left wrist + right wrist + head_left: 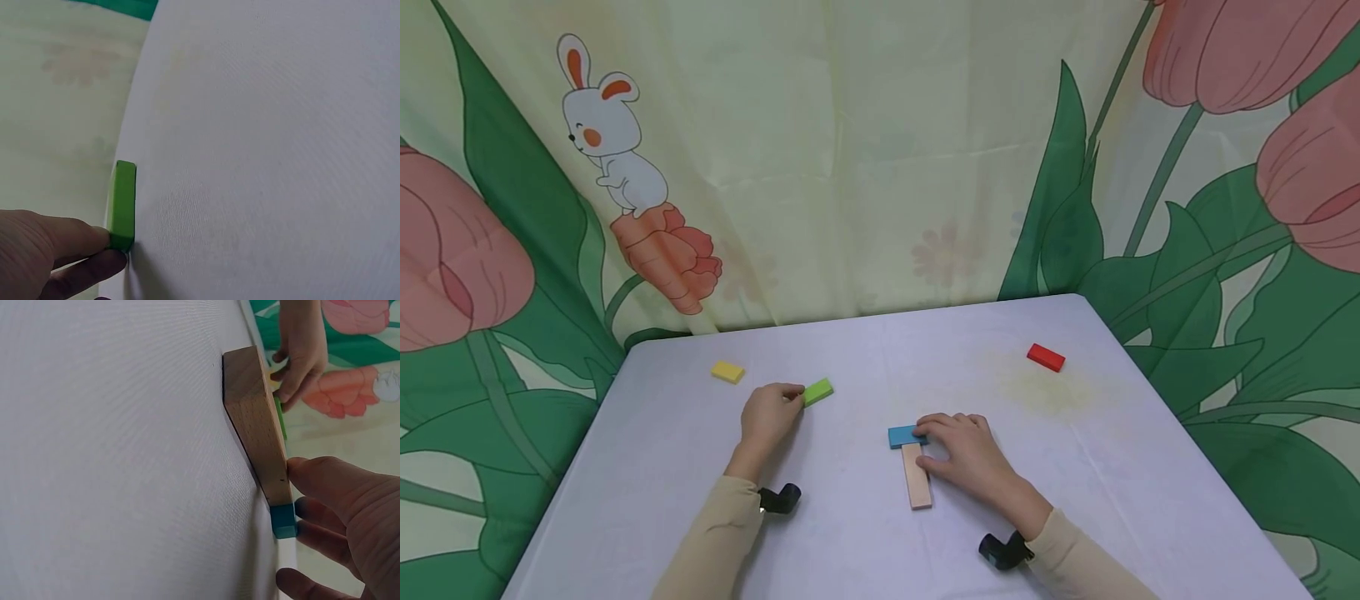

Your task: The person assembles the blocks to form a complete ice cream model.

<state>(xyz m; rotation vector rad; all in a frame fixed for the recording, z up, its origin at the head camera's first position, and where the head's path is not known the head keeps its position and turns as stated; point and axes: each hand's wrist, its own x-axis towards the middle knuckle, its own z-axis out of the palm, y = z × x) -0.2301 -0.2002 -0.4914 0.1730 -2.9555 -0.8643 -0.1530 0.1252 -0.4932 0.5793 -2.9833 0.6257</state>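
Observation:
My left hand (767, 425) pinches the near end of a green block (818, 392) between thumb and finger. In the left wrist view that green block (124, 206) reaches out past the fingertips. A blue block (907, 437) lies crosswise at the far end of a plain wooden block (916, 477), the two forming a T on the table. Over their right side lies my right hand (966, 454), fingers spread and loosely bent. The right wrist view has its thumb at the edge of the wooden block (257, 425) and fingertips against the blue block (284, 521).
A yellow block (727, 372) lies at the far left of the white-covered table (850, 542). Toward the far right lies a red block (1046, 357). A printed curtain (865, 167) hangs right behind the table's far edge.

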